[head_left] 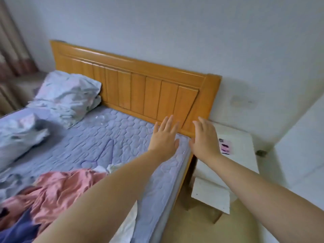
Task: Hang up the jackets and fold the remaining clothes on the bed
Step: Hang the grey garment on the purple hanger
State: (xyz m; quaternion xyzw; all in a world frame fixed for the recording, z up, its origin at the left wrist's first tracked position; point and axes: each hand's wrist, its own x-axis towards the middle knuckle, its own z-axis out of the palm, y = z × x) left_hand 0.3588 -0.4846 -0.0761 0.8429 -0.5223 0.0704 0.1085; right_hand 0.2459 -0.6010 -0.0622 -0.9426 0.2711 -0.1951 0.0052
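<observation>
Both hands empty, fingers spread: left hand [164, 135] over the bed [105, 137] corner by the headboard [140, 88], right hand [204, 137] just beside it. Pink garment [57, 186] lies crumpled low-left, back toward me beside my left forearm, no clear long axis. Left hand is nearer.

Soft dim daylight, motion blur throughout, wide-angle bending at edges.

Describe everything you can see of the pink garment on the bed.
The pink garment is crumpled, with a satin-like sheen. It lies on the lilac quilted mattress cover near the bed's near edge. A dark blue cloth lies against its lower left; a white cloth borders its upper right. The left forearm hides part of it.
</observation>
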